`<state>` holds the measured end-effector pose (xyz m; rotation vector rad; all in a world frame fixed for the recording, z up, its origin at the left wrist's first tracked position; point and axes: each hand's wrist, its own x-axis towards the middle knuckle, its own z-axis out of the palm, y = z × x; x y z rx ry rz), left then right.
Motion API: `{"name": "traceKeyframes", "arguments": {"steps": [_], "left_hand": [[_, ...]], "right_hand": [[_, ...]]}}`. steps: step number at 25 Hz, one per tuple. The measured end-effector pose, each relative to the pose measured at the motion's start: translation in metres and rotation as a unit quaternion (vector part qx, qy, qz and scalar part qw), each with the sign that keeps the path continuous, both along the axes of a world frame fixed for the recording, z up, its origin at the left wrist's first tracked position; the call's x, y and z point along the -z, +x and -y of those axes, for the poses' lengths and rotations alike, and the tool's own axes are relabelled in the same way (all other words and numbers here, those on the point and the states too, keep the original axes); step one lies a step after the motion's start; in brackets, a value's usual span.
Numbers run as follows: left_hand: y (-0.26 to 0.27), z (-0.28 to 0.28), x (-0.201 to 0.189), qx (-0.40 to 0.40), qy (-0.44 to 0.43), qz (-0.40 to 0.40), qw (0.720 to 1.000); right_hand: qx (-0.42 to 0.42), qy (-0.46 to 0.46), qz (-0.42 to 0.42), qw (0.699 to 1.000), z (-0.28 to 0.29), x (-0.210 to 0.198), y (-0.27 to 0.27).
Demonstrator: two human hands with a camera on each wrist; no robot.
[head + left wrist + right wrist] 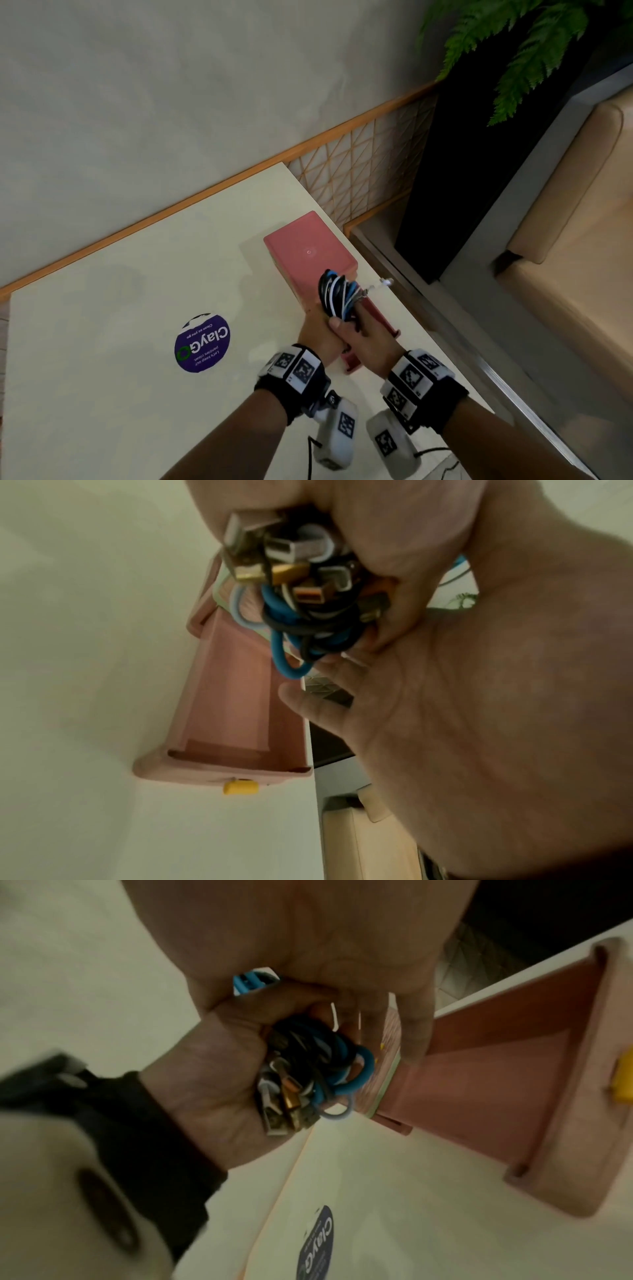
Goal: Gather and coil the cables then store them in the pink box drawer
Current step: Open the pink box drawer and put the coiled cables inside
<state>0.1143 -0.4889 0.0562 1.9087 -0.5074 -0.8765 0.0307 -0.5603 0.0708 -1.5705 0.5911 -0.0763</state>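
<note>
A coiled bundle of black, blue and white cables [337, 294] is held up over the pulled-out drawer [380, 317] of the pink box [308, 246]. My left hand [317, 330] grips the bundle in its fist. USB plugs [277, 1112] stick out toward its wrist. My right hand [371, 337] clasps the bundle from the right, thumb across the left fingers, fingers along the far side. One white connector [387, 282] pokes out to the right. The wrist views show the drawer [232, 696] empty, with a yellow knob [240, 788] on its front.
The box stands near the right edge of a cream table [102, 377]; the edge drops to a padded bench [565, 274]. A purple round sticker [202, 342] lies left of my hands. Wall, lattice panel and a dark planter [462, 171] stand behind.
</note>
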Motion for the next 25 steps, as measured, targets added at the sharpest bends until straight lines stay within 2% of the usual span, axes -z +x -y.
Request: {"name": "traceKeyframes", "arguments": {"steps": [6,10,12,15,17,18,20,21,23,25], "left_hand": [[-0.009,0.004,0.013,0.034,0.029,0.067,0.997],[-0.014,0.005,0.007,0.113,0.081,0.143,0.980],[-0.016,0.004,0.004,0.151,0.054,0.127,0.979],[-0.022,0.002,0.003,0.153,0.063,0.023,0.986],[-0.025,0.004,0.011,0.154,0.085,0.050,0.983],[-0.027,0.004,0.012,0.162,0.129,0.076,0.975],[-0.031,0.001,0.012,0.202,0.233,0.136,0.941],[-0.031,-0.002,0.014,0.231,0.258,0.157,0.925],[-0.032,-0.008,0.017,0.298,0.268,0.166,0.901],[-0.026,-0.010,0.015,0.341,0.266,0.164,0.887]], "right_hand": [[-0.010,-0.051,-0.066,0.997,0.004,-0.006,0.009],[0.052,0.011,-0.096,0.994,0.001,-0.010,0.009],[0.092,0.010,-0.098,0.991,0.001,-0.010,0.006],[0.160,-0.014,-0.109,0.981,0.000,-0.004,0.003],[0.164,-0.018,-0.116,0.979,0.001,0.002,0.004],[0.164,-0.013,-0.116,0.980,0.001,0.007,0.006],[0.159,-0.009,-0.115,0.981,0.005,0.019,0.008],[0.157,-0.021,-0.123,0.980,0.008,0.023,0.009],[0.171,-0.062,-0.154,0.971,0.013,0.034,0.009],[0.144,-0.109,-0.193,0.964,0.016,0.038,0.008]]}}
